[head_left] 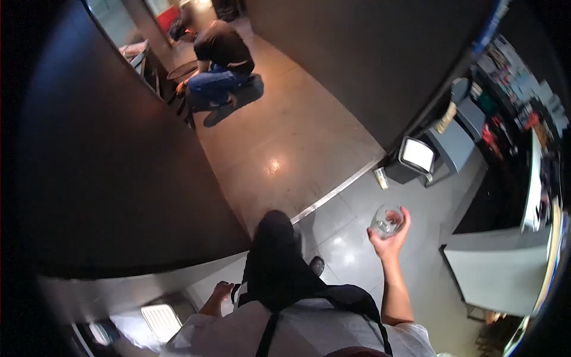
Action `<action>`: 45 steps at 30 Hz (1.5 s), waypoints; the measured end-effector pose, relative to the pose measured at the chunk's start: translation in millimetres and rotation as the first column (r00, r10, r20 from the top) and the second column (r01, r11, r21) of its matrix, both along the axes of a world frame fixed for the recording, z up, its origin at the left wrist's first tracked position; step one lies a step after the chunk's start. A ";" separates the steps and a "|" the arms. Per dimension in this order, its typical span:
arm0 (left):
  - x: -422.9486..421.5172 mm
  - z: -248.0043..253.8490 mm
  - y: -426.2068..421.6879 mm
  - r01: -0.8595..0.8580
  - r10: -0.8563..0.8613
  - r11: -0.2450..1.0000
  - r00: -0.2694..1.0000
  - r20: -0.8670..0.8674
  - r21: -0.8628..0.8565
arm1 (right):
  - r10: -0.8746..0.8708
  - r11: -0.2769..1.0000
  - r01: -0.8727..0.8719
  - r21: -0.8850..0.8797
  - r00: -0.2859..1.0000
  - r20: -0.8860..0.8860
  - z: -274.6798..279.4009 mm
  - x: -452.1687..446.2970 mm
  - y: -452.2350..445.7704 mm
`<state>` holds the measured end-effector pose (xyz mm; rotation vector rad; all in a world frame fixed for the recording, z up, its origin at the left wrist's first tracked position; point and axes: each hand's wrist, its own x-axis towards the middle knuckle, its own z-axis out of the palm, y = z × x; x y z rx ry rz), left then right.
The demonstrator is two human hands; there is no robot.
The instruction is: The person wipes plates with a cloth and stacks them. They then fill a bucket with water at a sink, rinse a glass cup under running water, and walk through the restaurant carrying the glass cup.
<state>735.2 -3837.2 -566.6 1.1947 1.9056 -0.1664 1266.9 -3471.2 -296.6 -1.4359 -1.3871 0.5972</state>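
Note:
My right hand (394, 238) is wrapped round a clear drinking glass (387, 219), held out over the grey tiled floor. The glass looks empty of any drink, and fingers show through it. My left hand (223, 290) hangs low beside my dark trousers, its fingers curled. A pale patch shows just under that hand, but whether it is a held thing I cannot make out. One dark knee (275, 225) is forward, near a metal floor strip (339, 191).
A person (223, 53) crouches in the passage ahead, between dark walls. At right stand a black bin (404, 171) with a white lid area, a small carton-like item (381, 178) on the floor, a grey cabinet (455, 143) and a pale counter (493, 265). A white slatted object (161, 322) lies lower left.

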 end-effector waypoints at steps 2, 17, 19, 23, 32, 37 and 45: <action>14.5 -4.4 31.3 0.062 -0.056 0.979 0.998 0.034 -0.192 | 0.070 0.996 -0.071 0.063 0.997 0.009 1.7 -15.6 82.5; 2.9 253.5 719.6 -0.757 0.568 0.654 0.504 0.651 0.016 | 0.225 0.935 -0.235 -0.265 0.972 -0.068 107.3 -165.8 454.6; -11.3 300.6 777.6 -0.793 0.559 0.609 0.450 0.696 0.024 | 0.144 0.954 -0.178 -0.240 0.977 -0.155 134.4 -175.4 496.6; -73.8 257.4 851.8 -0.593 0.444 0.779 0.752 0.487 0.205 | 0.130 0.973 -0.151 -0.175 0.983 -0.128 143.9 -195.0 602.6; -146.2 180.2 850.2 -0.658 0.722 0.596 0.690 -0.050 -0.460 | 0.183 0.962 -0.221 -0.160 0.958 -0.220 121.7 -280.3 890.5; -178.6 169.6 960.5 -0.891 0.899 0.427 0.400 0.179 -0.156 | 0.523 0.853 -0.519 0.062 0.845 -0.113 176.0 -384.9 1074.8; -249.3 206.3 1313.0 -0.879 0.773 0.454 0.469 0.428 0.143 | 0.674 0.734 -0.621 0.276 0.716 -0.182 189.3 -584.4 1312.9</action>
